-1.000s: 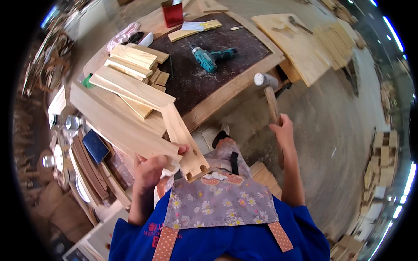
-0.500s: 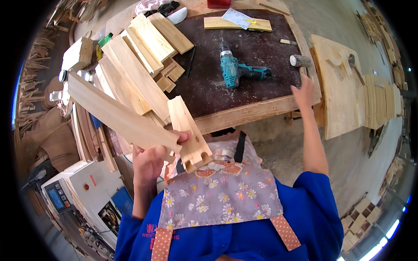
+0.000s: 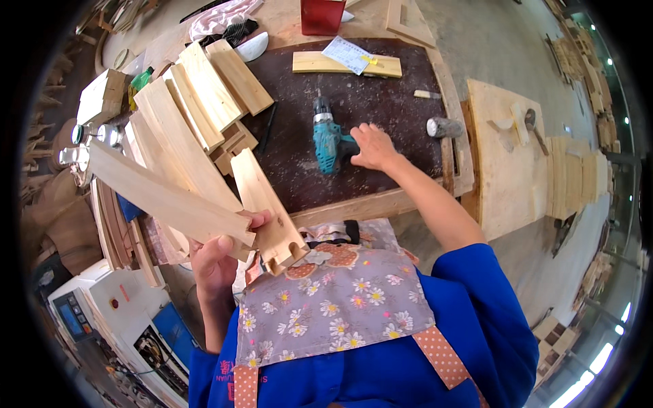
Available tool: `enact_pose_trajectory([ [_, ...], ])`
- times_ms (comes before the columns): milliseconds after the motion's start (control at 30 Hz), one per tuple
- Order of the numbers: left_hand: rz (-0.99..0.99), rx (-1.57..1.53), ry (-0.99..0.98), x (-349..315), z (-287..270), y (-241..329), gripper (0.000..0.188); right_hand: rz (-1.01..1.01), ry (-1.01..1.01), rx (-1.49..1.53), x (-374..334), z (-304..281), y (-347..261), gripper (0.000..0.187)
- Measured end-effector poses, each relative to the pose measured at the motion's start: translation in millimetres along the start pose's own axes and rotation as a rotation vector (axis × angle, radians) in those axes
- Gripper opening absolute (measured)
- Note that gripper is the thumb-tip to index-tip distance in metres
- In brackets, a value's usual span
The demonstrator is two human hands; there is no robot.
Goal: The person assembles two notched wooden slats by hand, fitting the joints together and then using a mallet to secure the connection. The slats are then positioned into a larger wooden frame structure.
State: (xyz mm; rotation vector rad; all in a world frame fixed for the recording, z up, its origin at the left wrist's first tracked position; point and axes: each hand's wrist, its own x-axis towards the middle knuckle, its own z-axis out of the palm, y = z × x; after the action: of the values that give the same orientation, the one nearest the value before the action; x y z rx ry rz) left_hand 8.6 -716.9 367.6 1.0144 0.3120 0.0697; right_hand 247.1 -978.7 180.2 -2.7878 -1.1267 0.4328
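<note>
My left hand (image 3: 214, 262) is closed on two wooden pieces near their lower ends. One is a long, flat wooden board (image 3: 160, 194) slanting up to the left. The other is a shorter wooden block (image 3: 262, 204) with two rounded notches at its near end. Their ends meet or overlap at my fingers. On the dark tabletop, a teal cordless drill (image 3: 328, 146) lies on its side, chuck pointing away from me. My right hand (image 3: 373, 148) is over its handle, thumb and fingers apart on either side; the palm hides the handle's end.
Several pale boards (image 3: 183, 139) lie stacked at the table's left. A plank (image 3: 306, 62) with a paper slip (image 3: 347, 54) is farther back, near a red container (image 3: 321, 17). A grey mallet (image 3: 445, 127) lies by the right edge. Beyond stands a plywood sheet (image 3: 507, 183).
My right hand has moved left from the table's right edge to the drill's handle. The left hand still holds both wooden pieces. The whole view has shifted slightly.
</note>
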Motion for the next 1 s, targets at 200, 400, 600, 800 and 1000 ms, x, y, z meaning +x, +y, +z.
enact_pose_trajectory([
  [200,0.035,-0.034,0.09,-3,37,-18,0.038,-0.041,0.138,0.222,-24,-20,28,0.045],
  [400,0.034,0.038,0.121,-3,61,-47,0.042,0.064,0.368,0.07,-26,-52,127,0.048],
  [600,0.021,0.034,0.075,21,91,-60,0.04,0.299,0.325,0.107,10,-54,216,0.048],
  [800,0.022,-0.089,0.034,45,103,-68,0.043,0.354,0.236,0.105,28,-31,256,0.05],
  [1000,0.025,-0.244,0.036,63,106,-81,0.044,-0.27,0.103,0.94,-32,-135,66,0.069],
])
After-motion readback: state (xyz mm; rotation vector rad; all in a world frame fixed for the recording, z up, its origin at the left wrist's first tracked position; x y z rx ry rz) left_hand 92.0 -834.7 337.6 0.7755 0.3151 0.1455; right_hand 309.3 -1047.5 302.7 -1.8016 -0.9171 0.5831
